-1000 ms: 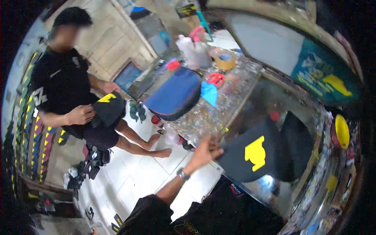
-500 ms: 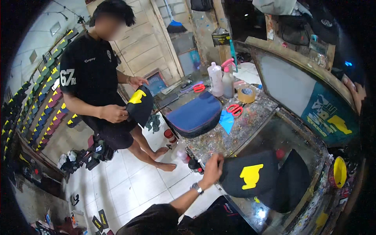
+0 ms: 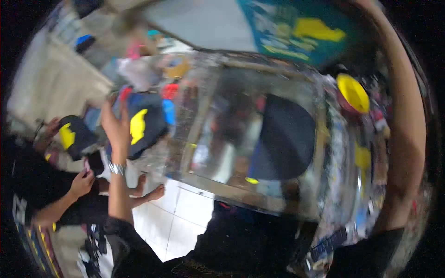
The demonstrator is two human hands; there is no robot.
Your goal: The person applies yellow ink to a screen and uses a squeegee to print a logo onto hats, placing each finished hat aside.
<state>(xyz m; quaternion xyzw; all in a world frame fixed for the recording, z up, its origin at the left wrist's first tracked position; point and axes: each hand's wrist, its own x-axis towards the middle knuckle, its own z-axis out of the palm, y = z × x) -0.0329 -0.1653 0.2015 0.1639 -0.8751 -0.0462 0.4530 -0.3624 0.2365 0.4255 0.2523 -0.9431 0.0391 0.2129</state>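
My left hand point(image 3: 114, 123), wearing a metal-banded watch, is raised over the left end of the worktable with its fingers stretched out and blurred. Right beside it, a dark curved fabric panel with a yellow print point(image 3: 139, 127) lies on the stack of blue-topped panels. A plain dark panel point(image 3: 288, 139) rests on the glass-topped frame point(image 3: 194, 167) in front of me. My right arm reaches up along the right side to the raised printing screen point(image 3: 204, 23); my right hand point(image 3: 366, 4) is cut off at the top edge, its fingers hidden.
A co-worker's hand point(image 3: 82, 183) is at the left, near another yellow-printed panel point(image 3: 76, 137). Red scissors point(image 3: 170, 91), brown tape point(image 3: 177, 66) and bottles point(image 3: 136, 72) stand behind the stack. A yellow bowl point(image 3: 353, 94) sits right of the glass.
My view has swung right. The yellow-printed panel has gone from the glass to the stack at the left, along with my left hand. The plain panel stays on the glass.
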